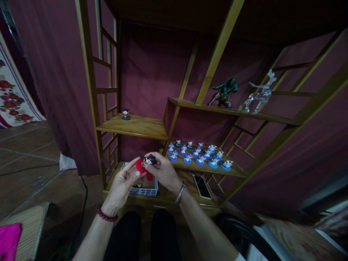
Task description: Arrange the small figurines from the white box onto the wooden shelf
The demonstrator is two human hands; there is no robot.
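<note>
Between my two hands is a small figurine with black hair and a round red base, tilted on its side. My left hand grips the red base with thumb and fingers. My right hand pinches the figurine near its head and body. Just beneath, on the lowest shelf, stands a box with a patterned rim, partly hidden by my hands. Inside it lie a small figurine and something red. A similar dark-haired figurine stands upright on the left shelf.
Several blue and purple-based figurines stand in rows on the right shelf. A phone lies on the lowest board. Higher up are a green-and-brown statuette and a clear deer ornament. A wooden post rises at left.
</note>
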